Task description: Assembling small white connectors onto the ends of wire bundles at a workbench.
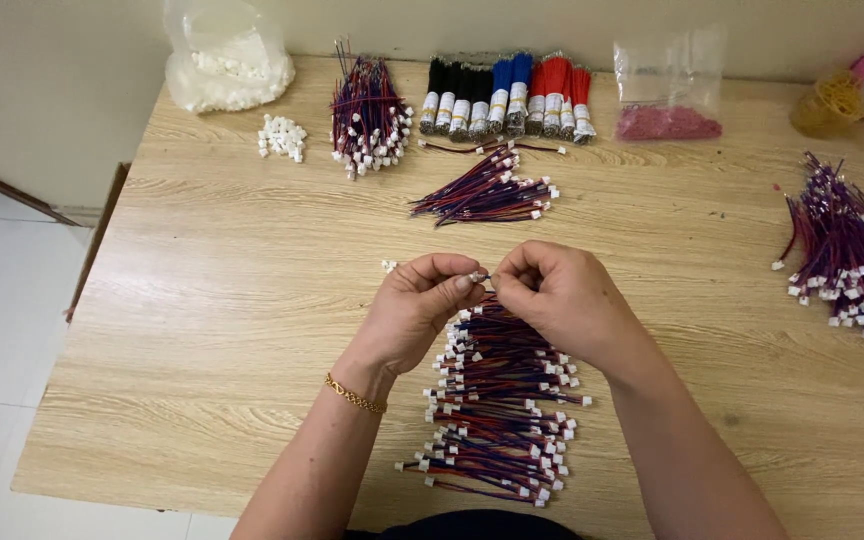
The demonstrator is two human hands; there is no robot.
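A small white connector [479, 275] is pinched between the fingertips of the left hand [414, 305] and the right hand [557, 295], both closed narrowly on it above the tabletop [202, 330]. The step in hand appears to be seating a wire end into the connector; the next move is judged to call for fine alignment. Directly below the hands a large pile of finished red-and-blue leads [497, 410] is laid. Beyond the hands a smaller lead bundle [487, 192] is seen, then banded wire bundles [507, 95]. A loose connector [388, 265] lies just left of the hands.
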